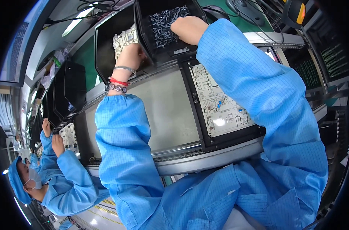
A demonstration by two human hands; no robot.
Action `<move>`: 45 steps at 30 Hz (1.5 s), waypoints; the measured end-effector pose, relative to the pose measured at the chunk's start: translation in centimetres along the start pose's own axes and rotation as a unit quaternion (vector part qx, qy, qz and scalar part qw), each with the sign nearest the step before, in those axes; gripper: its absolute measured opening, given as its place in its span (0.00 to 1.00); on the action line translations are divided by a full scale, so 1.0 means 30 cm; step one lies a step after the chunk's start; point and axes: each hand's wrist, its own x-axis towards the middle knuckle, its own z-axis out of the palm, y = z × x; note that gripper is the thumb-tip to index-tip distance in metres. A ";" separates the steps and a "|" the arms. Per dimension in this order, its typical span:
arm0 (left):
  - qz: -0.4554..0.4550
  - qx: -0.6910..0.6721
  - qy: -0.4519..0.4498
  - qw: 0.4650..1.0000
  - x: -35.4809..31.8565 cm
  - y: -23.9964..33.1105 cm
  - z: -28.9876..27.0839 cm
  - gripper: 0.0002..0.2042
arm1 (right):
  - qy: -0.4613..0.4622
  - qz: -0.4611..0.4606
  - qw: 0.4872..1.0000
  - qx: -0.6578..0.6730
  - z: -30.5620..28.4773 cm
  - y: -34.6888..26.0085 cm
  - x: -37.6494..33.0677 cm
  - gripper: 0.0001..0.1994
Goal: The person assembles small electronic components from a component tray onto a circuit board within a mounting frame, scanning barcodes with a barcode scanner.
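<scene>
Beyond the circuit board, left hand and right hand are touching white parts and dark parts; neither grip's hold is showing; loose pinching could be causing spills.

Metal-railed conveyor, black frame, white circuit board in it

bright; bent edges; black corners

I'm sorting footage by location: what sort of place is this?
Probably an electronics assembly line: a circuit board sits in a black frame, black bins hold many small parts, and a co-worker nearby wears similar blue clothing.
</scene>
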 end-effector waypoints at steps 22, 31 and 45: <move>-0.052 -0.312 0.116 0.942 -0.125 -0.090 -0.067 0.10 | -0.163 0.035 0.836 0.522 -0.158 -0.144 -0.644 0.12; -0.014 -0.517 0.050 0.855 -0.293 0.279 -0.059 0.12 | 0.007 -0.040 0.926 0.375 -0.115 -0.194 -0.710 0.11; -0.042 -0.596 -0.035 0.801 -0.368 0.430 0.052 0.12 | -0.003 0.008 0.928 0.372 -0.102 -0.197 -0.724 0.06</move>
